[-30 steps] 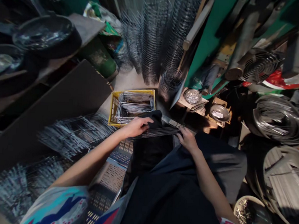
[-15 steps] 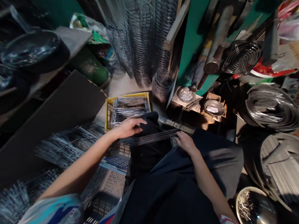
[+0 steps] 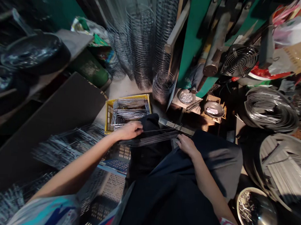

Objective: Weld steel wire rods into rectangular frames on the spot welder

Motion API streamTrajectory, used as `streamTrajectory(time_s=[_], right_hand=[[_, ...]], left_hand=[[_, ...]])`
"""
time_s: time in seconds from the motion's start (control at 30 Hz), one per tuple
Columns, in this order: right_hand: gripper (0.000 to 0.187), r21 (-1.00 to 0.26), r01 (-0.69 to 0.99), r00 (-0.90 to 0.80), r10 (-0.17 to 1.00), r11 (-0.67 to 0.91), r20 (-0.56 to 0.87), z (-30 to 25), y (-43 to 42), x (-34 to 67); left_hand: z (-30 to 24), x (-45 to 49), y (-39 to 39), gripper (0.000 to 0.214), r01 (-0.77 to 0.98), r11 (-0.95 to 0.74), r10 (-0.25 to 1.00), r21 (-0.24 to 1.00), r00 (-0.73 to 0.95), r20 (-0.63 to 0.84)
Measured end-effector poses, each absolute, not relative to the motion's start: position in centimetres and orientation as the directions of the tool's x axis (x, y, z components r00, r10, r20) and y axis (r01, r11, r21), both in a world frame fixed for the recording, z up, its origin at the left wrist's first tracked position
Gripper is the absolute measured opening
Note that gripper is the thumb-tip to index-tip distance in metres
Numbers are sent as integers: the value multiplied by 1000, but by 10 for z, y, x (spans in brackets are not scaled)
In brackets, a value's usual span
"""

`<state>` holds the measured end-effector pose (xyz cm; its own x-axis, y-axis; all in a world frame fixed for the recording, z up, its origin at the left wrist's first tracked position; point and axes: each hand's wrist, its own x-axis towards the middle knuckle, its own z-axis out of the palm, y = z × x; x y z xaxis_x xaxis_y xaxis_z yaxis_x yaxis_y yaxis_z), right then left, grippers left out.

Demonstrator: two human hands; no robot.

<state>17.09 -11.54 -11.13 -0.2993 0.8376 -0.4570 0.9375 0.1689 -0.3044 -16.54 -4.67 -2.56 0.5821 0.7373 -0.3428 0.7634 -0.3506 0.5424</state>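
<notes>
Across my lap lies a bundle of thin metal wire pieces (image 3: 154, 138), running from under my left wrist to my right fingers. My right hand (image 3: 186, 144) is closed on the right end of this bundle. With fingertips pinched together, my left hand (image 3: 129, 130) holds one wire a little above the bundle; the wire slants off toward the bundle's right end. Just beyond my left hand stands a yellow plastic basket (image 3: 106, 118) with bent wire frames (image 3: 132, 109) inside. A metal bar (image 3: 176, 125) of the machine is close in front of my right hand.
Wire frames (image 3: 64, 144) are heaped at left beside a blue-grey perforated crate (image 3: 110, 183). A green machine (image 3: 185, 43) rises ahead, with a small dish of metal bits (image 3: 186, 96). Tall stacks of wire rings (image 3: 139, 47) stand behind. At right are a coil tub (image 3: 271, 108) and a steel bowl (image 3: 264, 214).
My left fingers have closed from a loose curl into a pinch, and one wire now stands apart from the bundle. My right hand stays at the bundle's end. The view has shifted slightly.
</notes>
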Motion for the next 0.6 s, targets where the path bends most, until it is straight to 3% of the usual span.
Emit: streamTrajectory(time_s=[0.2, 0.43, 0.6], right_hand=[[22, -300, 940, -299, 822, 164, -485, -111, -118, 169], [23, -321, 940, -276, 818, 119, -505, -107, -122, 168], [24, -347, 933, -269, 833, 100, -484, -99, -125, 175]], left_hand=[[-32, -154, 4, 44, 773, -222, 850, 595, 452, -270], [-49, -88, 46, 31, 805, -325, 917, 497, 396, -42], [-31, -41, 52, 30, 755, -427, 900, 497, 406, 157]])
